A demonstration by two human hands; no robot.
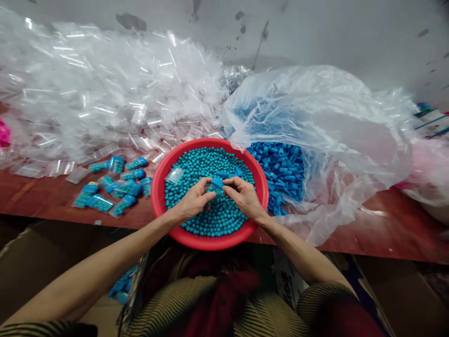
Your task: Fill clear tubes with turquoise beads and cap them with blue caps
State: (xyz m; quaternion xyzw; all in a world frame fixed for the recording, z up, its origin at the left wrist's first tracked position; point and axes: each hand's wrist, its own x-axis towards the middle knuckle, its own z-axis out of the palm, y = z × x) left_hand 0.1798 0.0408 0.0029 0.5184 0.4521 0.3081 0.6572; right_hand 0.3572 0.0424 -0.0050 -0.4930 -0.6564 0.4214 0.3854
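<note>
A red basin (159, 196) full of small teal balls (206, 224) stands at the table's front edge. Above the balls, my left hand (194, 200) is closed around the body of a small clear container with teal balls inside. My right hand (243, 196) pinches the blue cap (217, 182) at the top of that container. Part of the container is hidden by my fingers. An uncapped clear container (174, 175) lies on the balls at the left, and a few loose blue caps (238, 172) rest on them behind my right hand.
Filled, blue-capped containers (100, 203) lie on the table left of the basin. Behind them rises a large heap of clear containers (105, 93). Blue caps (286, 171) spill from a clear plastic bag (336, 117) at the right. Below the table, an open cardboard box (101, 313) holds filled containers.
</note>
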